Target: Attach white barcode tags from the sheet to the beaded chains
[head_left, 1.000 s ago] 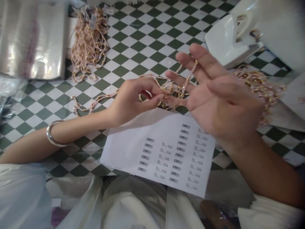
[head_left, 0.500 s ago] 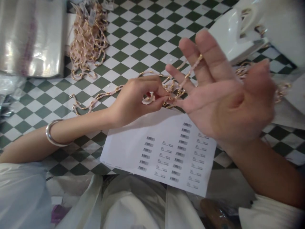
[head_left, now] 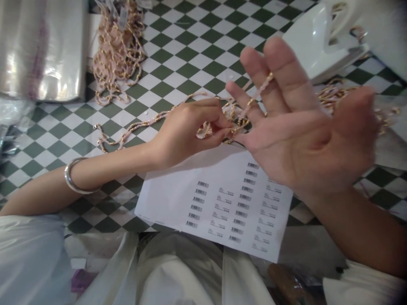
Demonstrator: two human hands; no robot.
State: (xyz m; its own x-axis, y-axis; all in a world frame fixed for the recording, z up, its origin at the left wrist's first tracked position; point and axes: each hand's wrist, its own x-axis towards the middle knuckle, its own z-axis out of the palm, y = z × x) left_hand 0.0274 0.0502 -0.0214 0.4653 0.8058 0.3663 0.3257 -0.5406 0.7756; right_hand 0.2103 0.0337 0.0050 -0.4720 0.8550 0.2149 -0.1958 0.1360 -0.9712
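Observation:
My left hand [head_left: 187, 135] is closed in a pinch, thumb and fingertips together on a thin beaded strand [head_left: 234, 128] of pale pink and gold. Palm up, my right hand [head_left: 295, 131] has its fingers stretched out, and part of the beaded strand crosses them and is caught between two of them. The left fingertips touch the edge of the right hand near its little finger. More strands bunch behind the hands, partly hidden. A loose length [head_left: 136, 125] trails left across the table. Below lies a white sheet of barcode labels [head_left: 210, 203].
A heap of tagged pink-and-gold strands [head_left: 117, 55] lies at the upper left, beside a stack of clear plastic bags [head_left: 57, 51]. At the upper right stands a glossy white object [head_left: 311, 42]. More strands [head_left: 333, 95] lie behind my right hand. The tablecloth [head_left: 178, 55] is green-and-white checked.
Both hands have shifted slightly right in the view, as has the label sheet. The left pinch and the strand across the right fingers look the same.

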